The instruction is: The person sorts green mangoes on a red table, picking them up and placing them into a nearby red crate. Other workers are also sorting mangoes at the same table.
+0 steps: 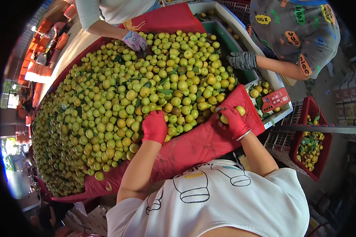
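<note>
A large heap of round yellow-green fruits (112, 97), with loose green leaves among them, covers a red quilted cloth (192, 148) in front of me. My left hand (155, 127), in a red glove, rests at the near side of the heap with its fingers curled down among the fruits. Whether it grips one is hidden. My right hand (233, 121), also red-gloved and with a bracelet at the wrist, is over the cloth near the heap's right end. It holds fruits: one yellow fruit (240, 110) shows by the fingers and another (224, 119) beneath the palm.
Across the heap, a person's hand in a patterned glove (135, 41) touches the fruits. Another person's grey-gloved hand (242, 60) is over a green crate (225, 38). A red printed flat item (275, 100) lies on a white tray's corner. Red-and-white crates (320, 160) stand right.
</note>
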{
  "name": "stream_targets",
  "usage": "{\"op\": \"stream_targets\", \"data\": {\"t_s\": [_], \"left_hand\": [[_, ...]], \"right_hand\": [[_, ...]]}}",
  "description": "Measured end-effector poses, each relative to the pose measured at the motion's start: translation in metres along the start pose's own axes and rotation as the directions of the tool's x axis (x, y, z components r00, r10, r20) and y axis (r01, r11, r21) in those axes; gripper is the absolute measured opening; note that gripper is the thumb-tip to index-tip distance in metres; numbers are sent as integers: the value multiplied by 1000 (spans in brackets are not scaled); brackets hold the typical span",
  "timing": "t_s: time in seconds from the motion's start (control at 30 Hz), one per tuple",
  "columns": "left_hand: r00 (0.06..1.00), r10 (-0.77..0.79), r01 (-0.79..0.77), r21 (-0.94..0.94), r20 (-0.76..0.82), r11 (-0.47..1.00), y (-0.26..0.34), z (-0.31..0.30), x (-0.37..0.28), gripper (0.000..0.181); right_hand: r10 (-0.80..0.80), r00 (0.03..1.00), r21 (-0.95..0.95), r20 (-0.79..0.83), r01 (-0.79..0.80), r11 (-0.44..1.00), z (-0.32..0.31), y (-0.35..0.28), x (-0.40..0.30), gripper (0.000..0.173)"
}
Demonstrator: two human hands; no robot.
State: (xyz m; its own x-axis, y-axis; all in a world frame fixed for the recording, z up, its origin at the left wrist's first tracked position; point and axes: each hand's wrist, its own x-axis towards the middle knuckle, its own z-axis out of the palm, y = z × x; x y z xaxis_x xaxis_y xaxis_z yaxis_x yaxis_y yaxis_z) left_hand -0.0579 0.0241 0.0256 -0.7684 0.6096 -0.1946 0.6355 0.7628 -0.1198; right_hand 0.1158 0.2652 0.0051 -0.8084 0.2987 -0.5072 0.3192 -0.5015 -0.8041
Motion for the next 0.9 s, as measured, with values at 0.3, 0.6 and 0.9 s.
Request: {"op": "stream_targets", "data": {"t_s": [0.3, 0.6, 0.9], "left_hand": [[958, 286, -180, -811, -17, 557, 23, -72, 24, 49], [983, -104, 158, -412, 152, 897, 14, -27, 161, 45], [992, -122, 92, -463, -36, 882, -30, -22, 218, 30]], "right_hand": [[162, 915, 260, 371, -269, 927, 76, -23, 6, 45], [170, 961, 318, 218, -235, 919, 57, 4, 14, 30], [-11, 984, 336, 179, -51, 941, 50, 14, 6, 35]]}}
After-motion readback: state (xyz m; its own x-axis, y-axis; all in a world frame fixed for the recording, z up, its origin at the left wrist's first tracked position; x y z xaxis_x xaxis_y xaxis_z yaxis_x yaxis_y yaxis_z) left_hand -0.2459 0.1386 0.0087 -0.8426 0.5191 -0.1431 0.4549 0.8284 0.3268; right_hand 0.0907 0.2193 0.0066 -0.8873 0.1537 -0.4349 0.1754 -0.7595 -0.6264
